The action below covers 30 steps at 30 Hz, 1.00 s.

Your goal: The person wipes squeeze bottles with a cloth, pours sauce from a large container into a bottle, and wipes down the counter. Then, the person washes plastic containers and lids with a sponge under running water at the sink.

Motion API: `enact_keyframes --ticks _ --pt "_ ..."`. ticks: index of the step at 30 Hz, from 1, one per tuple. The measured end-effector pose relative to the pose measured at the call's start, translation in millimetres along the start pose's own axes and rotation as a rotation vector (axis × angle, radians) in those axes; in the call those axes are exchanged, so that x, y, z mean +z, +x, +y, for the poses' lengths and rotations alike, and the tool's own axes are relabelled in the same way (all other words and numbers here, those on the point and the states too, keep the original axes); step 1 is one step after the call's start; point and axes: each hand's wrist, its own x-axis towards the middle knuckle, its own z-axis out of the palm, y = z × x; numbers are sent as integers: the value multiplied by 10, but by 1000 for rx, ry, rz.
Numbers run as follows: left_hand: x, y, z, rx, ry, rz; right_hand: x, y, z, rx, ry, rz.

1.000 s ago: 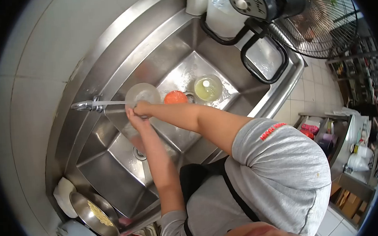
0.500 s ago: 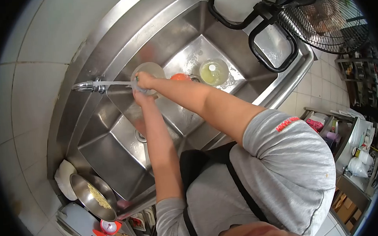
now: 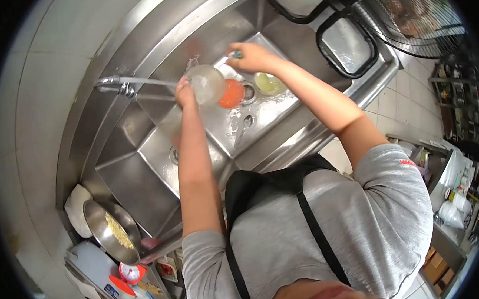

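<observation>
My left hand (image 3: 184,93) grips the rim of a translucent bowl (image 3: 205,84), tilted in the stream from the faucet (image 3: 111,83). Water splashes off the bowl's far edge. Away to the right, my right hand (image 3: 250,57) is closed around a small green-and-white thing (image 3: 235,55), mostly hidden by the fingers. An orange bowl (image 3: 231,94) lies on the sink floor, partly covered by the translucent one. Beside it, under my right forearm, stands a clear bowl of yellowish-green liquid (image 3: 270,83).
The steel sink has a second basin (image 3: 139,195) on the left. A metal bowl with pale yellow shreds (image 3: 113,232) stands at the lower left, near a red scale (image 3: 131,272). A black-framed rack (image 3: 348,49) and a fan (image 3: 417,21) are at the upper right.
My right hand has left the translucent bowl and moved right, carrying the small green-and-white thing. My left hand keeps the bowl, now shifted slightly right, and the orange bowl shows more.
</observation>
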Motion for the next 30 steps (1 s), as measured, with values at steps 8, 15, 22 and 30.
enact_keyframes --ticks 8,15,22,30 --pt "-220 -243 420 534 883 -9 -1252 -1365 921 318 297 430" --pt "-286 -715 436 781 1243 -360 -937 -1211 932 336 -8 196" --pt "98 -1579 73 953 1883 -316 0 -152 778 236 -535 -316" --pt "870 -1878 -1002 349 2729 -225 695 564 1171 460 -718 -488"
